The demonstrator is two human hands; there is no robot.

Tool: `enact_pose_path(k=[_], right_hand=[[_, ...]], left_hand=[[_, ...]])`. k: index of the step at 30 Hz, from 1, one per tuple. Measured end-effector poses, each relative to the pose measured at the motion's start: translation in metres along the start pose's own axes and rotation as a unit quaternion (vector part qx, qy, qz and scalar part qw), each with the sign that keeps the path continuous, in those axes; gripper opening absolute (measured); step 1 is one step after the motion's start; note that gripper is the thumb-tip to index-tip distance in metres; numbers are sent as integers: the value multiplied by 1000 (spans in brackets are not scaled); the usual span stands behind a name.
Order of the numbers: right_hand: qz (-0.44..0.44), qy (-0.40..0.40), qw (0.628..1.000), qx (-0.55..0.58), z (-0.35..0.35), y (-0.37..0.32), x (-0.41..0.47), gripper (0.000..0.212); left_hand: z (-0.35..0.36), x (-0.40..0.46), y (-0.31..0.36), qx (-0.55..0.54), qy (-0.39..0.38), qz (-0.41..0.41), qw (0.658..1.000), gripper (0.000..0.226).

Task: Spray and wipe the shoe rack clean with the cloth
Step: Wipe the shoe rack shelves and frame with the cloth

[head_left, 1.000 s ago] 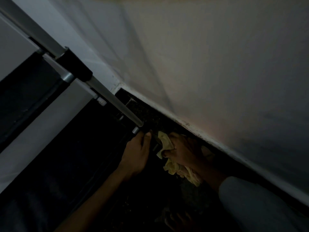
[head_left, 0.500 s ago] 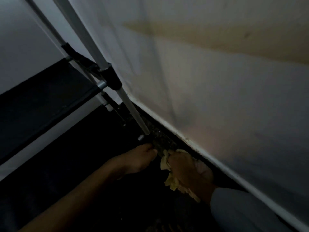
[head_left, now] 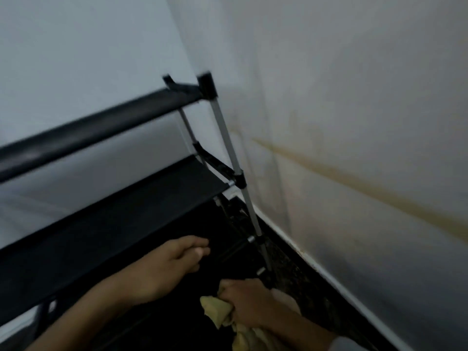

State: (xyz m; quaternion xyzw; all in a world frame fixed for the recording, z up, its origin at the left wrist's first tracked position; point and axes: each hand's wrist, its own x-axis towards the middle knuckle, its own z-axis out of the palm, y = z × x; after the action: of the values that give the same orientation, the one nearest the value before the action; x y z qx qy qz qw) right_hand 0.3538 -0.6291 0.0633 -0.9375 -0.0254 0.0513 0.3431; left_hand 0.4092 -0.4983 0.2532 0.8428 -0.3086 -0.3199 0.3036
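Black fabric-shelved shoe rack with silver metal tube legs [head_left: 229, 145] set in a corner, against pale walls [head_left: 354, 97]. Right hand [head_left: 247, 298] curled round crumpled yellow cloth [head_left: 217, 311], at base of front leg, low beside lowest shelf. Left hand [head_left: 174, 259] apart from cloth, fingers extended and relaxed, over dark lower shelf. Dark speckled floor [head_left: 291, 269] beneath

one shoe rack [head_left: 141, 188], filling the left and centre of the frame, with three dark shelves in view. two silver upright poles [head_left: 229, 145] at its right end. one yellow cloth [head_left: 217, 312] at the bottom centre. two hands: the left hand [head_left: 174, 259] and the right hand [head_left: 248, 297].
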Motion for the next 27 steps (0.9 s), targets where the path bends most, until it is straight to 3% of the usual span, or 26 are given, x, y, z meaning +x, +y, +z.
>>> enact_pose_path(k=[2, 4, 5, 7, 13, 23, 27], right_hand=[[-36, 12, 999, -20, -30, -42, -2, 45], [-81, 13, 995, -64, -55, -85, -4, 31], [-114, 26, 990, -82, -65, -108, -5, 25], [-161, 46, 981, -98, -83, -152, -9, 21], [-245, 88, 962, -83, -119, -268, -19, 25], [-312, 146, 937, -65, -86, -414, 8, 31], [-319, 181, 928, -61, -59, -444, 30, 24]], left_hand=[[-19, -39, 3, -30, 52, -6, 998, 16], [-38, -79, 3, -45, 103, 5, 994, 43], [-47, -98, 1, -54, 134, 6, 990, 43], [-65, -132, 2, -77, 185, -1, 980, 15], [-115, -224, 11, -33, 361, 37, 931, 17], [-186, -318, -28, 48, 531, 11, 846, 17], [-212, -330, -60, 55, 566, -31, 822, 29]])
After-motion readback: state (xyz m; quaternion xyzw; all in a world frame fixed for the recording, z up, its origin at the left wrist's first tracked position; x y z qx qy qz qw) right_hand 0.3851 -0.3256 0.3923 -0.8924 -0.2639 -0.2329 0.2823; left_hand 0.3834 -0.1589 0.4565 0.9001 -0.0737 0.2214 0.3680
